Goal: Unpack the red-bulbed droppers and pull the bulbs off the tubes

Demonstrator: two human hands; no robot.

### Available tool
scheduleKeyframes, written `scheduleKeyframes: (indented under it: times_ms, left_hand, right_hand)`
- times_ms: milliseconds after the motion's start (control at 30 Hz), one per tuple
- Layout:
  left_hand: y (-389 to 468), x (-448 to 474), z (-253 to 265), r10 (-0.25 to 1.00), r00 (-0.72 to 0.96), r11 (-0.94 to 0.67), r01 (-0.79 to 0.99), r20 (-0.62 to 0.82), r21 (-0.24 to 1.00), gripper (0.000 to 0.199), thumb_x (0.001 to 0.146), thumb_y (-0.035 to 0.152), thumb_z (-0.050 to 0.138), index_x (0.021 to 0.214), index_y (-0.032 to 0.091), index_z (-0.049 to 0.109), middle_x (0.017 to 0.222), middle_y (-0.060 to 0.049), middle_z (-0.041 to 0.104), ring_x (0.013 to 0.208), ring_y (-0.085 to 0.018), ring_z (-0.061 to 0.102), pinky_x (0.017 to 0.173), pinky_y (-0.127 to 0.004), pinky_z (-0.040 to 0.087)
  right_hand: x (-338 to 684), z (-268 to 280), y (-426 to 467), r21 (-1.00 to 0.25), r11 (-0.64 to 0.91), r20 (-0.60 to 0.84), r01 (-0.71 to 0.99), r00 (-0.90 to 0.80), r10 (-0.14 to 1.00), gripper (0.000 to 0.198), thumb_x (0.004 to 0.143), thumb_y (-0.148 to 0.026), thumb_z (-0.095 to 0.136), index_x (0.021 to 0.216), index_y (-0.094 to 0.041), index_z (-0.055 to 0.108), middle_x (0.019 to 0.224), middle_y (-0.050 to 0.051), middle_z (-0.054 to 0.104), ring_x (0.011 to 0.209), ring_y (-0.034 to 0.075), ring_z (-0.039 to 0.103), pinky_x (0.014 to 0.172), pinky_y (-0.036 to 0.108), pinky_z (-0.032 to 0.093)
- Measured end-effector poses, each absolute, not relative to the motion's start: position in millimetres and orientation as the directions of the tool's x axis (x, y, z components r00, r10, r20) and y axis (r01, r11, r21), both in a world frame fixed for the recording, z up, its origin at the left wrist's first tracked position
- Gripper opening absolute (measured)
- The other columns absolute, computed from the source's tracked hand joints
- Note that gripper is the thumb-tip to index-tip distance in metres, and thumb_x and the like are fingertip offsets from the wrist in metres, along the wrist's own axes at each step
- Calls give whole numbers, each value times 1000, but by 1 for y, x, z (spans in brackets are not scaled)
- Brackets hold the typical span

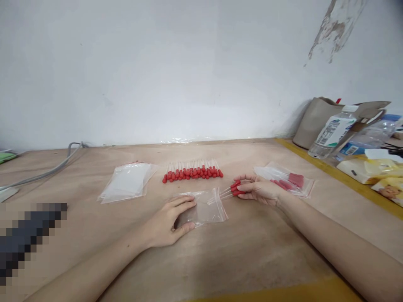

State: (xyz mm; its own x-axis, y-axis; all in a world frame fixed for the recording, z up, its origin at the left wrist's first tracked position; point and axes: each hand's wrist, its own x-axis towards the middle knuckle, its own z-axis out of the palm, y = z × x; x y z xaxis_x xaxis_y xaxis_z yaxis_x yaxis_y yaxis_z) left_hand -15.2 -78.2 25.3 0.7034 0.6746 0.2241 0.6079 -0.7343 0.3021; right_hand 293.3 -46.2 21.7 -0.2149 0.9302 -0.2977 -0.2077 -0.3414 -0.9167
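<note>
A clear zip-lock bag (204, 209) lies flat on the table with its mouth toward the right. My left hand (173, 218) holds its left part, thumb at the near edge and fingers at the far edge. Between the thumb and fingers of my right hand (261, 189) are several droppers (236, 188), gripped by their red rubber bulbs. Their thin clear tubes point left, with the tips inside the bag's mouth. Behind the bag, a row of more red-bulbed droppers (193, 172) lies side by side, tubes pointing toward the wall.
A stack of flat clear bags (127, 180) lies at left. Right of my right hand are bags containing red-bulbed droppers (296, 180). A plastic bottle (333, 132), a grey-beige container (311, 121) and yellow packets (362, 167) stand far right. A grey cable (56, 167) runs along the left.
</note>
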Motion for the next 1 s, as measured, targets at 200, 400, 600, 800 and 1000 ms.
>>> scheduleKeyframes:
  times_ms: [200, 400, 600, 800, 1000]
  left_hand:
    - [-82, -5, 35, 640, 702, -763, 629, 314, 148, 36, 83, 43, 46, 109, 20, 56, 114, -8, 58, 110, -25, 50, 96, -43, 37]
    - [-76, 6, 30, 423, 904, -886, 398, 64, 236, 46, 88, 41, 39, 133, 31, 32, 141, -1, 29, 132, -23, 22, 107, -47, 20]
    - [-79, 5, 23, 576, 816, -792, 541, 53, 283, 45, 89, 45, 34, 132, 34, 31, 142, 0, 25, 132, -25, 19, 106, -51, 17]
    - [-84, 5, 16, 691, 720, -713, 663, 66, 227, 46, 90, 47, 27, 134, 34, 27, 143, 1, 23, 133, -24, 18, 107, -49, 17]
    - [-84, 4, 16, 694, 717, -713, 673, 64, 198, 48, 90, 49, 27, 135, 34, 25, 143, 1, 24, 133, -24, 18, 107, -48, 17]
  right_hand:
    - [298, 22, -43, -915, -337, -304, -221, -171, 937, 20, 68, -10, 66, 86, -15, 57, 81, 5, 68, 73, 14, 66, 64, 24, 56]
    - [332, 40, -39, -958, -266, -247, -108, -160, 956, 21, 68, -11, 66, 88, -15, 60, 81, 7, 68, 74, 15, 66, 64, 23, 56]
    - [341, 61, -24, -944, 295, 317, 147, 167, 933, 25, 70, -25, 67, 93, -18, 60, 79, 5, 68, 74, 17, 66, 70, 33, 56]
    - [289, 17, 10, -362, 589, 797, 722, -88, 597, 22, 83, -24, 47, 98, -19, 62, 101, 9, 64, 93, 20, 60, 85, 39, 48]
    - [270, -12, 18, -188, 655, 723, 732, -348, 596, 29, 86, -18, 39, 106, -20, 61, 107, 9, 63, 97, 18, 59, 86, 34, 49]
